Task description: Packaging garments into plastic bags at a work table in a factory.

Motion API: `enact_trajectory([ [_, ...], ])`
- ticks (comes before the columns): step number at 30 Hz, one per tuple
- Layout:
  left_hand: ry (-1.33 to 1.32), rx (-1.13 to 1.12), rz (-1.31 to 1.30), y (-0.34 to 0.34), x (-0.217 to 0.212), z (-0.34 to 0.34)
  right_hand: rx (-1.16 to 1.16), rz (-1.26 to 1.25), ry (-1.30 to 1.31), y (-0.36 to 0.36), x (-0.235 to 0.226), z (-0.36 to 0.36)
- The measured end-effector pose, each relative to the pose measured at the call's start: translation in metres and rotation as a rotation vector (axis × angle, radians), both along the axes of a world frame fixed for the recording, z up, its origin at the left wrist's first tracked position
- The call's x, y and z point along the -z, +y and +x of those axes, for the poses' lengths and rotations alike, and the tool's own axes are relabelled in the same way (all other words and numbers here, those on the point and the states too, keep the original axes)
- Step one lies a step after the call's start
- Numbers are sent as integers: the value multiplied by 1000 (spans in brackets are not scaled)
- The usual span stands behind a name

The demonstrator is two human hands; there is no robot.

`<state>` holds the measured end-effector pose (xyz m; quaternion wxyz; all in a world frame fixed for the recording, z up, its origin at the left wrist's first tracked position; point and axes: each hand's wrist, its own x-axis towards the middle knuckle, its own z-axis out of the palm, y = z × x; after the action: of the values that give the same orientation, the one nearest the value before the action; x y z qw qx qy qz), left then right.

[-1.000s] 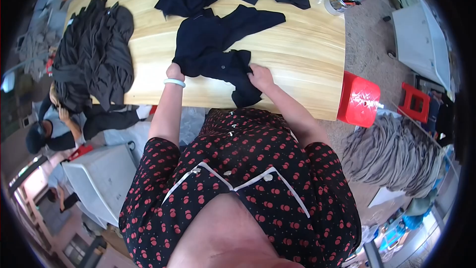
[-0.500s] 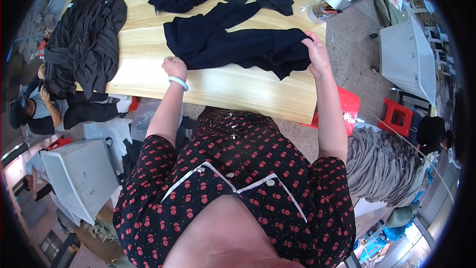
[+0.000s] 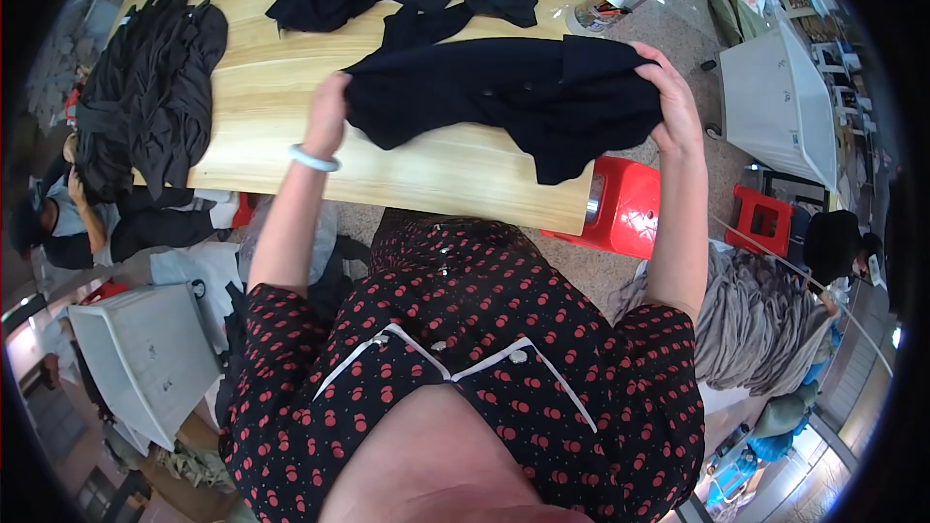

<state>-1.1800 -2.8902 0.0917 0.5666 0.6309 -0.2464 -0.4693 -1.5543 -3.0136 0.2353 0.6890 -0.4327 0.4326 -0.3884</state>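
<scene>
Left hand: grips one end of the dark garment.
Right hand: grips the opposite end, stretching it flat above the table.

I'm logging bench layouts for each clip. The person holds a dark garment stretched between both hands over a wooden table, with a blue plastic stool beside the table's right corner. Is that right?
Not quite: the plastic stool is red, not blue, as the head view shows. The rest holds: the left hand and right hand hold the dark garment stretched over the wooden table.
</scene>
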Motion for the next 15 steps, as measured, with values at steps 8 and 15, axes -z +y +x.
enact_trajectory([
  [8,-24,139,77,11,-117,56,-179,91,-88,-12,5,9],
  [15,-644,180,299,-40,-3,109,47,-138,611,-74,136,54],
])
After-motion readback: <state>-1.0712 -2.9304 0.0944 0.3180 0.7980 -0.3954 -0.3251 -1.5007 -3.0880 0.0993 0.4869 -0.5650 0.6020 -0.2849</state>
